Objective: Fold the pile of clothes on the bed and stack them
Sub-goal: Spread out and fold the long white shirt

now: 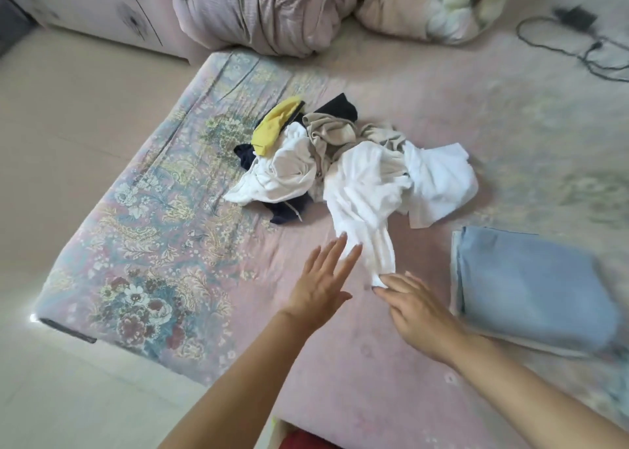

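Observation:
A loose pile of clothes (326,156) lies in the middle of the bed: white, beige, navy and yellow pieces tangled together. A long white garment (364,207) trails out of the pile toward me. My left hand (323,282) is flat with straight fingers, its fingertips touching the left edge of that white garment. My right hand (415,305) reaches in from the right with extended fingers, its fingertips at the garment's near end. A folded light-blue garment (531,288) lies on the bed at the right.
The bed (163,244) has a pink floral cover, its left edge bordering a beige floor. A bunched duvet (272,9) and pillows sit at the far end. A black charger with cable (578,37) lies at far right.

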Demonstrator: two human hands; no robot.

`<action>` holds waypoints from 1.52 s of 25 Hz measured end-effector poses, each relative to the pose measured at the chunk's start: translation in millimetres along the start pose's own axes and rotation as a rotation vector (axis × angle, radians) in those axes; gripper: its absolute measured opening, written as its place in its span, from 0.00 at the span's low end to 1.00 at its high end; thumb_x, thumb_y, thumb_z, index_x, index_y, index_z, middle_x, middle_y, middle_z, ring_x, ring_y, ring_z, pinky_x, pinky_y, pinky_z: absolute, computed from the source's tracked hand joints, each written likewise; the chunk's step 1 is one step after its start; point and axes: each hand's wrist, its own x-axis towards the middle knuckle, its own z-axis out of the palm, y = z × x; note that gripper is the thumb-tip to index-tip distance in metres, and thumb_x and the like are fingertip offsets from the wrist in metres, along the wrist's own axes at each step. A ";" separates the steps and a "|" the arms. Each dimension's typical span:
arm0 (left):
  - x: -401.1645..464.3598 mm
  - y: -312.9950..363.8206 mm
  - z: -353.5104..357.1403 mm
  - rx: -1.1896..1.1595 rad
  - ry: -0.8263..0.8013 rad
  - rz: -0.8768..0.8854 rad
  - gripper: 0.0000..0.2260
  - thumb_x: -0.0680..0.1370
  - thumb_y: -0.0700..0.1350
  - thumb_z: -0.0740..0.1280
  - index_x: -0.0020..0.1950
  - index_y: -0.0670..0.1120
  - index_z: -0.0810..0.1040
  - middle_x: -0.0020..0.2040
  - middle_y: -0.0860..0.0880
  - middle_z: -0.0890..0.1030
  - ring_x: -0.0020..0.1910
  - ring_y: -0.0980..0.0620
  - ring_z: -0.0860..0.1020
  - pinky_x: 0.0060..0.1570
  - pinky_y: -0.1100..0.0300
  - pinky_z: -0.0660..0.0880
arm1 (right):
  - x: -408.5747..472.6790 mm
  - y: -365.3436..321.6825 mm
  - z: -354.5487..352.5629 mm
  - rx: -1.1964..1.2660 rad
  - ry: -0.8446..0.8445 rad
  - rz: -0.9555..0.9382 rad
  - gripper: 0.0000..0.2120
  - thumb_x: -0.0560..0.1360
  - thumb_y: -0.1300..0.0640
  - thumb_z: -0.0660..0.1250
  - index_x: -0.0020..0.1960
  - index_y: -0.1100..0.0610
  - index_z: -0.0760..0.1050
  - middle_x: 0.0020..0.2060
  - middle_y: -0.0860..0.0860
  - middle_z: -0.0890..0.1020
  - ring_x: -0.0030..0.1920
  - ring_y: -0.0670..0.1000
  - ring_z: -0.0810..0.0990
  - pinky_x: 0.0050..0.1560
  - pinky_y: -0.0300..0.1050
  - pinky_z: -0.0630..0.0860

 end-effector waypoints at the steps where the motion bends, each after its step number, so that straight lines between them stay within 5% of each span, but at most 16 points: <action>1: -3.1 19.5 -17.0 0.003 -0.007 -0.031 0.42 0.73 0.48 0.72 0.76 0.50 0.45 0.77 0.44 0.52 0.76 0.46 0.53 0.74 0.50 0.50 | -7.8 -1.6 -26.4 0.022 0.021 0.003 0.18 0.65 0.75 0.66 0.53 0.63 0.81 0.53 0.58 0.81 0.55 0.58 0.80 0.63 0.52 0.67; 3: -13.4 48.3 -55.7 0.029 0.041 -0.099 0.39 0.76 0.49 0.68 0.77 0.49 0.46 0.78 0.46 0.51 0.77 0.48 0.50 0.74 0.54 0.48 | -14.7 -6.1 -89.1 0.019 0.066 -0.018 0.15 0.69 0.74 0.62 0.52 0.66 0.81 0.52 0.62 0.81 0.56 0.61 0.78 0.64 0.48 0.66; 5: -26.0 67.9 -101.4 0.053 0.131 -0.127 0.34 0.77 0.46 0.66 0.77 0.47 0.49 0.77 0.46 0.53 0.76 0.48 0.51 0.73 0.55 0.48 | -13.1 -14.0 -156.1 -0.047 0.129 -0.082 0.11 0.71 0.71 0.61 0.49 0.68 0.81 0.49 0.64 0.81 0.52 0.64 0.79 0.58 0.54 0.72; 10: -40.3 117.7 -220.5 -0.172 0.331 -0.117 0.30 0.76 0.41 0.68 0.75 0.41 0.59 0.72 0.41 0.64 0.71 0.44 0.64 0.67 0.53 0.63 | -9.0 -56.8 -307.3 -0.165 0.252 -0.178 0.15 0.76 0.67 0.59 0.57 0.63 0.79 0.60 0.55 0.77 0.61 0.57 0.72 0.61 0.48 0.64; 19: -1.9 178.9 -360.4 -0.452 0.553 0.031 0.41 0.71 0.42 0.75 0.76 0.38 0.54 0.70 0.43 0.66 0.68 0.49 0.66 0.65 0.62 0.62 | -36.7 -164.9 -505.2 -0.190 0.542 -0.228 0.17 0.77 0.69 0.55 0.60 0.61 0.78 0.62 0.52 0.76 0.63 0.51 0.71 0.53 0.26 0.58; 22: 2.9 177.4 -397.9 -0.736 0.536 -0.012 0.26 0.71 0.40 0.75 0.66 0.53 0.72 0.55 0.55 0.76 0.55 0.57 0.74 0.52 0.65 0.72 | -52.3 -180.4 -534.4 -0.171 0.630 -0.200 0.18 0.77 0.69 0.55 0.61 0.62 0.78 0.63 0.53 0.75 0.63 0.50 0.70 0.51 0.18 0.56; 23: 1.4 176.3 -408.7 -0.735 0.545 -0.004 0.15 0.72 0.39 0.73 0.51 0.58 0.79 0.43 0.61 0.78 0.44 0.61 0.75 0.42 0.66 0.72 | -56.4 -182.4 -540.3 -0.158 0.658 -0.186 0.18 0.77 0.69 0.55 0.60 0.61 0.78 0.62 0.52 0.75 0.62 0.49 0.70 0.51 0.18 0.57; 25: 0.7 169.2 -428.4 -0.668 0.582 -0.005 0.16 0.74 0.38 0.70 0.30 0.54 0.77 0.25 0.59 0.72 0.29 0.62 0.68 0.33 0.61 0.67 | -64.9 -184.3 -550.3 -0.118 0.714 -0.147 0.18 0.77 0.68 0.55 0.60 0.60 0.79 0.61 0.49 0.76 0.61 0.48 0.72 0.52 0.21 0.59; 29: -11.6 173.7 -474.4 -0.651 0.672 0.054 0.08 0.75 0.37 0.67 0.38 0.32 0.75 0.32 0.46 0.68 0.32 0.53 0.65 0.34 0.58 0.62 | -77.2 -167.1 -557.4 -0.011 0.794 0.035 0.14 0.78 0.64 0.57 0.57 0.62 0.79 0.60 0.52 0.77 0.57 0.48 0.72 0.53 0.31 0.62; 33: -22.6 200.8 -523.0 -0.477 0.626 0.149 0.09 0.77 0.38 0.64 0.38 0.36 0.76 0.31 0.48 0.69 0.31 0.52 0.65 0.32 0.60 0.62 | -82.0 -136.5 -529.6 0.090 0.536 0.311 0.15 0.77 0.57 0.60 0.52 0.68 0.76 0.54 0.64 0.77 0.55 0.61 0.75 0.56 0.53 0.71; 36: -24.0 217.6 -544.7 -0.414 0.539 0.196 0.07 0.77 0.38 0.65 0.40 0.43 0.79 0.30 0.53 0.73 0.31 0.56 0.69 0.32 0.63 0.66 | -81.8 -150.1 -502.4 0.164 0.318 0.316 0.13 0.74 0.47 0.66 0.45 0.57 0.80 0.43 0.51 0.80 0.45 0.49 0.77 0.45 0.45 0.70; 38: -21.8 225.4 -549.8 -0.368 0.502 0.212 0.07 0.76 0.40 0.67 0.38 0.44 0.78 0.29 0.54 0.72 0.28 0.58 0.68 0.30 0.65 0.65 | -74.8 -176.3 -488.0 0.329 0.344 0.212 0.13 0.70 0.41 0.70 0.43 0.50 0.81 0.40 0.43 0.82 0.41 0.41 0.79 0.41 0.34 0.71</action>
